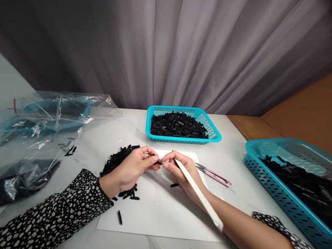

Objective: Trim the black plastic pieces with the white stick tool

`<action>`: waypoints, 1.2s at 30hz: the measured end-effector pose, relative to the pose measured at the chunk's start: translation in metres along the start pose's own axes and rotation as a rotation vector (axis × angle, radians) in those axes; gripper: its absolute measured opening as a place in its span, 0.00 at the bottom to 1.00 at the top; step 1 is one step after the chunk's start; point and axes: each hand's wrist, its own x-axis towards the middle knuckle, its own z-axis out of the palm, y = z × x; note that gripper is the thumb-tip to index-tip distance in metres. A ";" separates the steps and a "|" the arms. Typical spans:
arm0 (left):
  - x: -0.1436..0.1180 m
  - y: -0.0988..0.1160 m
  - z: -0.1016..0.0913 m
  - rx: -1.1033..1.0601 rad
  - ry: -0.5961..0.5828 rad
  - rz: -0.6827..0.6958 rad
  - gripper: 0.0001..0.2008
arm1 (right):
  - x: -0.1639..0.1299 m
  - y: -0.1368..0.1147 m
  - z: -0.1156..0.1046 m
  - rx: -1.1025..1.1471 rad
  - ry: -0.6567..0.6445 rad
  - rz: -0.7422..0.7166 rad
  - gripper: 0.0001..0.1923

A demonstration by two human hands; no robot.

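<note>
Both hands meet over the white sheet [160, 211]. Left hand [135, 167] pinches a small black piece [158, 162] at its fingertips; right hand [178, 169] closes on a pale stick [198, 193], tip at the piece. Judgement: keep the pinch firm and work close above the sheet.

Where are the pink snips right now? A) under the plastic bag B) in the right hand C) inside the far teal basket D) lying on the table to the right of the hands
D: the pink snips lie flat on the table just right of the right hand, untouched; that hand holds a white stick, and meets the left hand over the white sheet.
</note>
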 end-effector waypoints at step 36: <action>-0.007 -0.003 0.000 0.093 -0.128 0.004 0.11 | 0.011 -0.021 -0.018 -0.135 0.109 -0.244 0.24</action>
